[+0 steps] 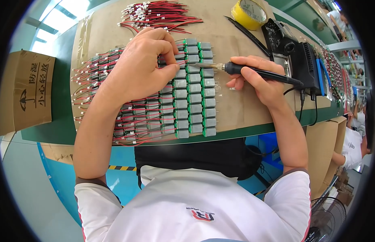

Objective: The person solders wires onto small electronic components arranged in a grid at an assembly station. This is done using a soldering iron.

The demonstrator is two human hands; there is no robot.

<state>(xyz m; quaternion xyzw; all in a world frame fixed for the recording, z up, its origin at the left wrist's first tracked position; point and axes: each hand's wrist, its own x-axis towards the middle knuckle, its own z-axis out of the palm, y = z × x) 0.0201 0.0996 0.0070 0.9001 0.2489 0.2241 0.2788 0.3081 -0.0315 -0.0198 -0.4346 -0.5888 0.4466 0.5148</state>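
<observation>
Head view: nearest to us is the white shirt (175, 209) of the person at work, with a black fan (328, 220) at the near right. Beyond the shirt runs the near edge of a green table (244, 129), and on it we see a brown cardboard sheet (245, 107). Small grey motors (194, 88) with green ends lie on this sheet in close columns running near to far; red and black leads with white plugs trail over those on the left.

At the right, we find the right hand (260, 76) wrapped around the handle of a soldering iron (278, 77), whose tip points left, over the motors. The left hand (149, 58) arches over the far part of the columns, thumb and forefinger drawn close together beside a red lead; we cannot tell whether they pinch it.

A cardboard box (34, 90) stands at the left. To the right of the iron we see a black box-shaped unit (304, 66) with a blue-handled tool (321, 74) beside it. Farther off lie a yellow tape roll (249, 15) and, at the far left of it, a pile of loose leads (157, 17).
</observation>
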